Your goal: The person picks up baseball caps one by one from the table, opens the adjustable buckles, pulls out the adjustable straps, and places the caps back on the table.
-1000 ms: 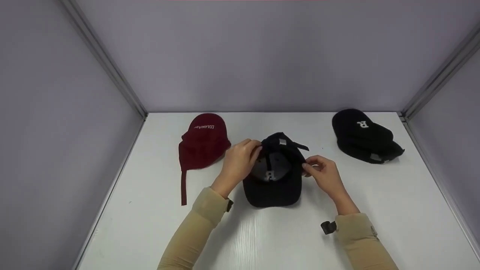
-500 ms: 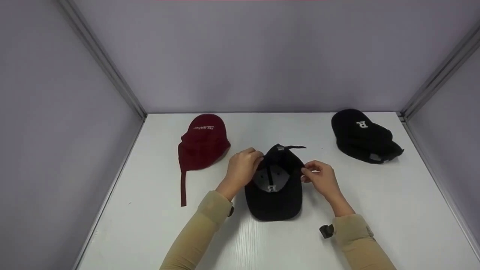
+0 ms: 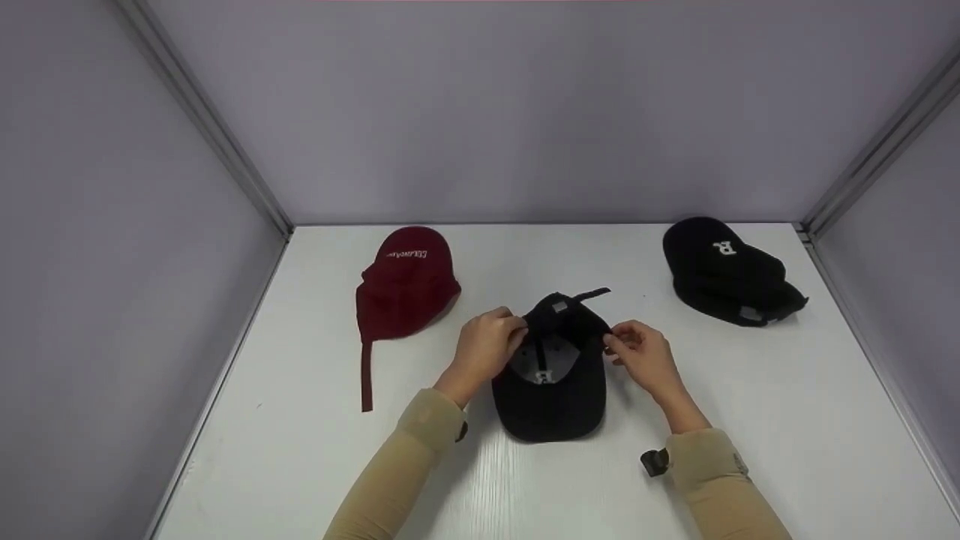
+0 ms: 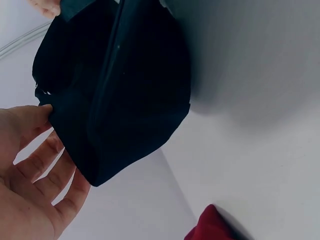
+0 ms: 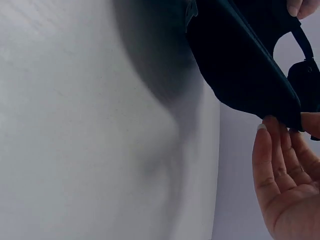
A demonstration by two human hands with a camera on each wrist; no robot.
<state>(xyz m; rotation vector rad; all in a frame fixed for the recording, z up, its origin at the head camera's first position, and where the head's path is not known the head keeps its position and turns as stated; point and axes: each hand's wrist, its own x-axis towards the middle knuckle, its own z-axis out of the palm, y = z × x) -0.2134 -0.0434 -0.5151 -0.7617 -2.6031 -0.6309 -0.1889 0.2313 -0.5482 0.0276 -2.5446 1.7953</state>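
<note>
A black baseball cap (image 3: pixel 551 409) is in the middle of the head view, its opening up and its brim toward the person. Inside it a grey lining with a letter patch shows, and its back strap sticks out at the upper right. My left hand (image 3: pixel 486 346) pinches the cap's left edge between thumb and fingers. On the opposite edge, my right hand (image 3: pixel 646 358) pinches the fabric the same way. The left wrist view shows the left thumb over the cap's edge (image 4: pixel 75 135), fingers behind it. In the right wrist view the right fingertips (image 5: pixel 270 122) grip the cap's edge.
A dark red cap (image 3: pixel 409 292) with white lettering lies at the left, its strap trailing forward. Another black cap (image 3: pixel 724 274) with a white letter lies at the back right. Grey panels (image 3: pixel 480 112) enclose the white table (image 3: pixel 300 450) at the back and sides.
Both hands have brought the black cap toward the person and lowered its back, so more of the inside shows. The strap has shifted. The other two caps stay put.
</note>
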